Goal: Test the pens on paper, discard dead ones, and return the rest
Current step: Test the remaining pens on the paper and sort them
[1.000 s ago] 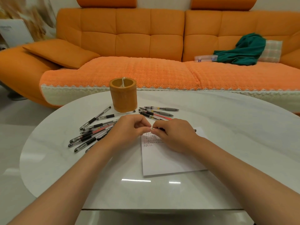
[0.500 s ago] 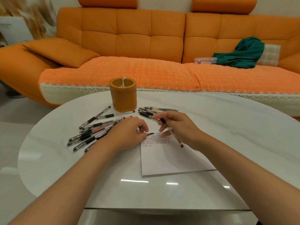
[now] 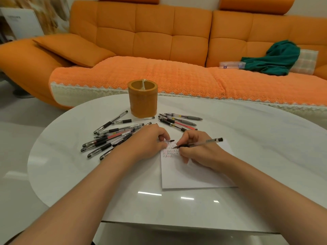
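White tabletop point(image 3: 247, 138) at its middle, I see the right hand point(image 3: 198, 152) gripping a clear gel pen point(image 3: 203, 142), tip on the scribbled top edge of the paper point(image 3: 185, 175) to test ink, while the left hand point(image 3: 148, 144) pinches what looks like its cap point(image 3: 169, 141) and steadies that sheet's corner.

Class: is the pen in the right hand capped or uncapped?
Uncapped: the clear black-gripped pen in the right hand has its bare tip on the white paper sheet; the left hand pinches a small cap.

pen point(image 3: 208, 141): clear, tip on paper point(image 3: 191, 175) | paper: flat, scribbled | pen holder point(image 3: 143, 101): upright
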`<act>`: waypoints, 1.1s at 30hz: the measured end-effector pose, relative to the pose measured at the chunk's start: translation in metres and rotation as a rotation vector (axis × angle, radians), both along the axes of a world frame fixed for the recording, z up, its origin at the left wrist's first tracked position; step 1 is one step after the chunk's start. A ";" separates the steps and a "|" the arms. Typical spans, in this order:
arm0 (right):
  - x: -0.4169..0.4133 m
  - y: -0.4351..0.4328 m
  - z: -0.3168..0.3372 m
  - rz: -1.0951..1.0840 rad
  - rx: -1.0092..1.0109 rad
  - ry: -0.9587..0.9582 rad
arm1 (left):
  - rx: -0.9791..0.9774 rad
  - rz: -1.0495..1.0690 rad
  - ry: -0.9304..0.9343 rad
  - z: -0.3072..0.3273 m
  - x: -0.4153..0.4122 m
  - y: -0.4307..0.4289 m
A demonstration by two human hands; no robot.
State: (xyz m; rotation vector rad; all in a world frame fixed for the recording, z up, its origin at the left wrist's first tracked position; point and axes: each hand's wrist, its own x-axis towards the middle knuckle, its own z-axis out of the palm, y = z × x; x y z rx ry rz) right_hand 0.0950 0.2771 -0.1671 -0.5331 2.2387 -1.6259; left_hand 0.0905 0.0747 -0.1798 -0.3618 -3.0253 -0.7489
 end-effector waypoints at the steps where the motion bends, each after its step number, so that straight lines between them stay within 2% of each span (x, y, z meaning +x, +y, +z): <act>1: -0.001 0.000 0.000 0.003 0.021 -0.006 | 0.004 0.005 -0.004 0.000 0.000 0.000; 5: -0.001 -0.001 -0.002 0.010 0.091 -0.002 | 0.015 0.025 -0.023 0.001 0.001 0.001; 22: -0.004 -0.005 -0.009 0.044 0.167 0.135 | 0.036 0.007 -0.007 -0.002 0.002 0.001; 33: -0.004 -0.004 -0.013 0.037 0.163 0.164 | 0.044 0.013 -0.031 -0.003 -0.001 0.002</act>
